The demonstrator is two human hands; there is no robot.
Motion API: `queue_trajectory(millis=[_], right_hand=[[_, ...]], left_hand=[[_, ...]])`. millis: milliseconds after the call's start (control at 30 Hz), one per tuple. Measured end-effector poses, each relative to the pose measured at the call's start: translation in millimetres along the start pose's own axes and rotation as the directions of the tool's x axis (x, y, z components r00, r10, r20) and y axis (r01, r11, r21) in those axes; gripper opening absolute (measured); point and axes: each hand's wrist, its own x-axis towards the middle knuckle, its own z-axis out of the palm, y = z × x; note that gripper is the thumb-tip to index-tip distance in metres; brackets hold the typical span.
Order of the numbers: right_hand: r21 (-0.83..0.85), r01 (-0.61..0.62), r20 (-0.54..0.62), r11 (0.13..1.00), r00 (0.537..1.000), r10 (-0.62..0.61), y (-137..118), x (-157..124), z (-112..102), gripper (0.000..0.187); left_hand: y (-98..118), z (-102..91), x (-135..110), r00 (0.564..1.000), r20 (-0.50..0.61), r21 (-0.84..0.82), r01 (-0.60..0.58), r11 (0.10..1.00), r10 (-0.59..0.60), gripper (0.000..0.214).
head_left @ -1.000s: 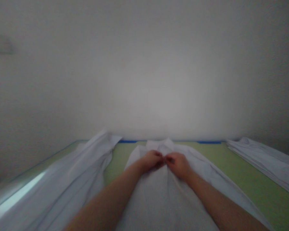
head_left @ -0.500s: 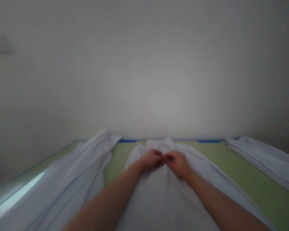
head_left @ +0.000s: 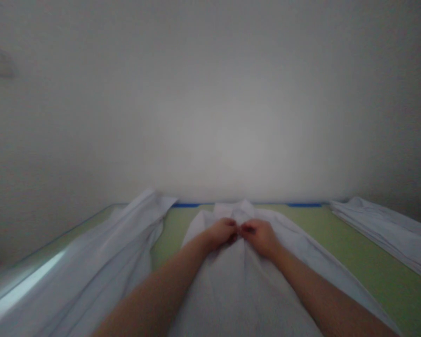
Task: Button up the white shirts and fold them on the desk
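Note:
A white collared garment (head_left: 231,285) lies spread on the green tabletop, its collar (head_left: 245,207) toward the wall. Just below the collar, my left hand (head_left: 224,231) pinches the front of the garment with closed fingers. My right hand (head_left: 261,237) pinches the cloth right beside it, and the fingertips of both hands nearly meet. Whether a button sits between the fingers is too blurred to tell. Both forearms reach across the garment and cover parts of its sides.
To the left lies another white garment (head_left: 101,262), loosely laid out. A stack of folded white cloth (head_left: 389,224) is at the right. Blue strips (head_left: 304,205) mark the far edge of the green tabletop (head_left: 379,281), against a grey wall (head_left: 210,103).
Almost nothing differs. My right hand has shifted very slightly; both hands stay at the same place on the garment.

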Motion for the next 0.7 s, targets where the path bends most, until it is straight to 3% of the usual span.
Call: queue_trajectory(millis=[200,400,567,700], right_hand=[[0.105,-0.058,0.039,0.993,0.998,0.055,2.9,1.3,-0.5,0.018],[0.206,-0.195,0.056,0.959,0.981,0.187,9.0,4.0,4.9,0.022],[0.24,-0.3,0.071,0.923,0.954,0.292,15.6,6.5,6.9,0.019],[0.28,-0.3,0.113,0.912,0.954,0.279,15.7,5.9,4.8,0.018]], left_hand=[[1.5,0.0,-1.3,0.999,0.027,-0.056,-0.027,0.998,0.029,0.015],[0.1,0.4,1.4,0.999,0.016,0.007,-0.031,1.0,0.031,0.01],[2.9,1.4,0.2,1.0,0.007,0.092,-0.031,0.995,0.03,0.01],[10.1,3.0,-3.0,0.996,-0.036,0.296,-0.068,0.953,0.082,0.011]])
